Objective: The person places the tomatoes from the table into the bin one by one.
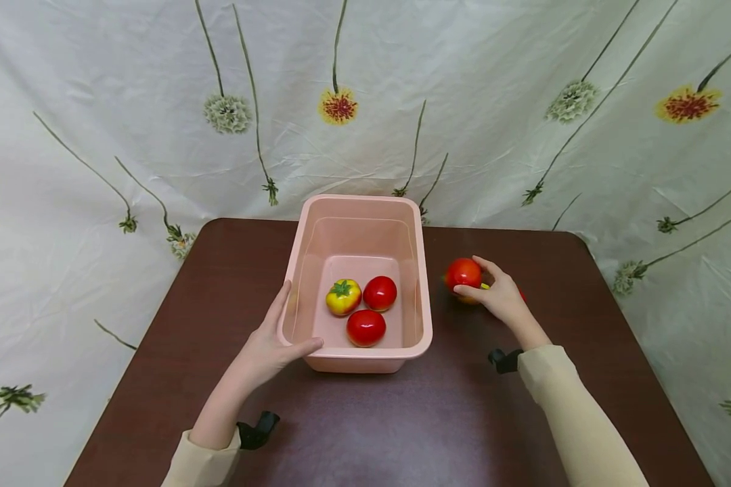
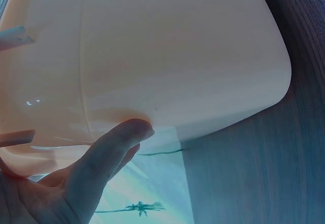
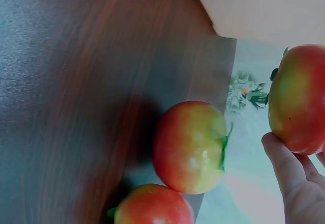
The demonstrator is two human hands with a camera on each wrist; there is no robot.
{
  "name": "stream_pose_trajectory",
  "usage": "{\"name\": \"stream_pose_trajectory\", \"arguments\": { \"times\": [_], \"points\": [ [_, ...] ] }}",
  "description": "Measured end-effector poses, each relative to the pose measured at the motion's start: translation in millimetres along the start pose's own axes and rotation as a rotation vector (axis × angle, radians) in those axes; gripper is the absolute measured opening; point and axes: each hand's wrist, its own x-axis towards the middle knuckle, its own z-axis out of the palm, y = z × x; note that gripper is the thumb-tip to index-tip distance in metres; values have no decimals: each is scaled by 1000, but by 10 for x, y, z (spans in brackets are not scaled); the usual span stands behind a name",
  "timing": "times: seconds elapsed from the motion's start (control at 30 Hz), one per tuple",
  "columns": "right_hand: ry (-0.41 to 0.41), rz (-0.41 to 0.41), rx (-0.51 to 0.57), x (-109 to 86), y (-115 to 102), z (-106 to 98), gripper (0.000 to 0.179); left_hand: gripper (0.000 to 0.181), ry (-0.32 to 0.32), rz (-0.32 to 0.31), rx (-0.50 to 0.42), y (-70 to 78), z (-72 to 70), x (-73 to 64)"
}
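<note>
My right hand [image 1: 504,296] pinches a red tomato [image 1: 463,272] between thumb and fingers, to the right of the pink plastic bin [image 1: 423,291]. In the right wrist view this held tomato [image 3: 299,99] shows a yellow-green side and green leaf tips. Two more tomatoes lie on the table under the hand, a yellow-red one [image 3: 190,147] and a redder one [image 3: 154,206], mostly hidden in the head view. My left hand [image 1: 268,348] rests at the bin's near left corner, fingers along the left side and thumb extended along the front. The thumb [image 2: 114,142] touches the outer wall.
Inside the bin lie a yellow-red tomato [image 1: 344,297] and two red tomatoes [image 1: 380,293], grouped near its front end. The dark brown table [image 1: 365,426] ends at a white floral cloth [image 1: 487,135] behind and at both sides.
</note>
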Motion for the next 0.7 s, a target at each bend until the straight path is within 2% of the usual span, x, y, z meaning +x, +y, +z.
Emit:
{"name": "stream_pose_trajectory", "arguments": {
  "times": [0.3, 0.7],
  "points": [
    [27, -35, 33, -29, -149, -124, 86, 116, 0, 1, 0, -3, -6, 2],
    [43, -59, 75, -11, -275, -175, 84, 115, 3, 0, 23, 7, -10, -4]
  ]
}}
